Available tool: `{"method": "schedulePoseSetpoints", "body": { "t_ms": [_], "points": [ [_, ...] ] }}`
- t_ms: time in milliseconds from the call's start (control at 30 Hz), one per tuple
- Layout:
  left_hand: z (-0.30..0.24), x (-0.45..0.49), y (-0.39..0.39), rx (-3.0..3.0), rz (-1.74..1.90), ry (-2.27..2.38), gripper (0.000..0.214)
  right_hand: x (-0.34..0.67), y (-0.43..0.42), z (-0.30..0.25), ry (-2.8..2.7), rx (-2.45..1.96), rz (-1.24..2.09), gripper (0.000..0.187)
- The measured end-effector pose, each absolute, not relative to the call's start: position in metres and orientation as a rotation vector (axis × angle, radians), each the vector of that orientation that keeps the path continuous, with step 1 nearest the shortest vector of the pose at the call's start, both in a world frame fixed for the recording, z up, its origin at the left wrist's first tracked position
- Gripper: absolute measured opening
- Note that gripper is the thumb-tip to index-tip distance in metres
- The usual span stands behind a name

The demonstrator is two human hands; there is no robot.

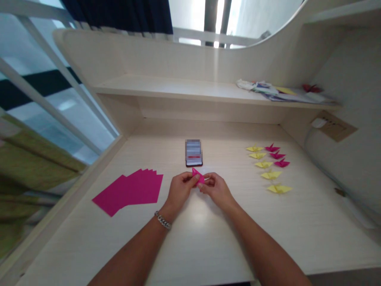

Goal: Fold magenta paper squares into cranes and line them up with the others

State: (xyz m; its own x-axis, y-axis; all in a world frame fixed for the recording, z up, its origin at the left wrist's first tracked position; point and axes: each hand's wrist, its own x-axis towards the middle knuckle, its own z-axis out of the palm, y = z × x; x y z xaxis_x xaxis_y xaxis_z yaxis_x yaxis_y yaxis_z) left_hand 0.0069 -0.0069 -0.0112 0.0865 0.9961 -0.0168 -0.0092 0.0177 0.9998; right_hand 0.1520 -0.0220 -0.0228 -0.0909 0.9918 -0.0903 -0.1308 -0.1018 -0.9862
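Note:
A small folded pink paper piece (197, 176) is pinched between both hands just above the desk's middle. My left hand (180, 188) grips its left side with closed fingers; a metal bracelet sits on that wrist. My right hand (214, 188) pinches the right side, fingers curled. A phone (193, 152) lies flat on the desk right behind the hands. A fanned stack of pink paper sheets (129, 190) lies to the left of my left hand.
Finished paper cranes sit at the right: a column of yellow ones (267, 169) and three pink ones (277, 155). A shelf (184, 90) above the pale wooden desk (196, 238) holds papers (268, 89). A wall socket plate (333, 126) is at the right.

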Motion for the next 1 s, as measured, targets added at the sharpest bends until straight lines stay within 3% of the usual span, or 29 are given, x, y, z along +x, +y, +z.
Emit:
{"method": "schedulePoseSetpoints", "body": {
  "t_ms": [267,767,1000],
  "points": [
    [-0.014,-0.002,-0.005,1.174,1.222,1.209,0.02,0.155,-0.021,-0.025,-1.358,-1.262,1.409,0.009],
    [-0.017,0.001,-0.001,0.819,1.262,1.098,0.035,0.172,-0.014,-0.036,-1.053,-1.241,1.312,0.031],
    [-0.019,0.009,-0.002,1.113,1.221,1.122,0.047,0.182,-0.017,-0.031,-1.207,-1.251,1.232,0.03]
  ]
}}
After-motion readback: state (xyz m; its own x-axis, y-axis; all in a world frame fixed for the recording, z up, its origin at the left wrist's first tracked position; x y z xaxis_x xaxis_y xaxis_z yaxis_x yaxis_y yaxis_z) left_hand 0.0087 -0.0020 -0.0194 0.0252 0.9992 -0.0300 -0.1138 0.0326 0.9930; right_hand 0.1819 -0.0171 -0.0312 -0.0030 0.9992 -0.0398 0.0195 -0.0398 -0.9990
